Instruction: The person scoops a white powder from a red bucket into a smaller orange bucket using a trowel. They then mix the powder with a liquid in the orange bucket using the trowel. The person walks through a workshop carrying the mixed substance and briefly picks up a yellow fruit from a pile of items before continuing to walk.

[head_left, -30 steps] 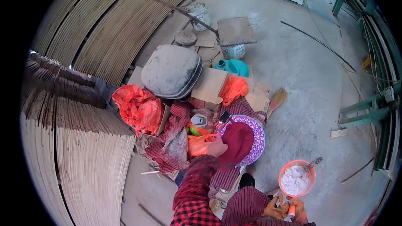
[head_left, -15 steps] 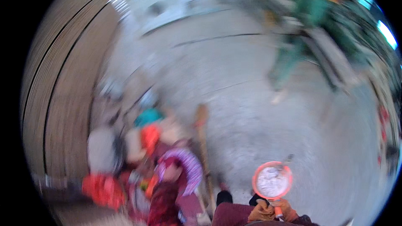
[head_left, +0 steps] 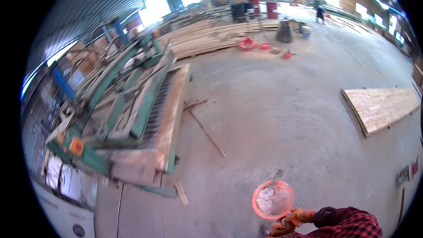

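Note:
An orange plastic dipper (head_left: 254, 203), round with a short handle, hangs low in front of me. It holds a whitish, pasty or powdery mass (head_left: 268, 200), and a flat tool (head_left: 277, 175), its kind unclear, leans out over the far rim. My right hand (head_left: 303, 215), in a tan work glove below a red-and-black checked sleeve, is closed around the dipper's handle. Just left of it and lower, my left hand (head_left: 282, 228), gloved in brown, is bunched beside the handle. Its fingers are partly hidden, and what it grips cannot be made out.
A green machine (head_left: 145, 105) with a roller bed stands at left. A wooden stick (head_left: 207, 133) and a wood offcut (head_left: 181, 193) lie near it. Right, a jointed wood panel (head_left: 381, 108) lies on the floor. Stacked lumber (head_left: 207, 37), a dark tub (head_left: 284, 31) and a distant person (head_left: 320, 14) are farther off.
My view has swung right and up, away from the bags and clothing on the floor toward the open hall. The dipper stays in front of me with both gloved hands by its handle.

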The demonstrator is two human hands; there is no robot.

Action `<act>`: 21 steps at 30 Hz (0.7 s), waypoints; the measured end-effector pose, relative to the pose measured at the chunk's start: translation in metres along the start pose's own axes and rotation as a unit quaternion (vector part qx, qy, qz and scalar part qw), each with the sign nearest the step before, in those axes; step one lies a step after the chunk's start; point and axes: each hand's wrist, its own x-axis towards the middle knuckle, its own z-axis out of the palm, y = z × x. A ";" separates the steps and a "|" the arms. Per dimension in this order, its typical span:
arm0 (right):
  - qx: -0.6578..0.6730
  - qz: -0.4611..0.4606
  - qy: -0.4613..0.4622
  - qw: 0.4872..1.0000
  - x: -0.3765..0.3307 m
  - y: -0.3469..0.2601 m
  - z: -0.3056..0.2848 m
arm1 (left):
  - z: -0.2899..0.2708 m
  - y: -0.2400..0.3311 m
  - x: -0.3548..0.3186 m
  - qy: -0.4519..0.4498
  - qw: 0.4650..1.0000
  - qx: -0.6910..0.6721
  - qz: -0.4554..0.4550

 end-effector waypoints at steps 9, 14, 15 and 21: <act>-0.708 -0.210 0.247 0.627 0.034 -0.129 -0.197 | 0.061 0.129 0.253 -0.084 0.996 -0.026 -0.020; -0.349 -0.091 0.358 0.862 0.061 -0.274 -0.198 | 0.093 0.202 0.407 -0.162 0.985 -0.032 -0.050; -0.328 -0.092 0.365 0.867 0.068 -0.303 -0.199 | 0.101 0.216 0.436 -0.174 0.983 -0.029 -0.058; -0.254 -0.102 0.407 0.871 0.130 -0.477 -0.213 | 0.108 0.315 0.641 -0.295 0.951 0.009 -0.092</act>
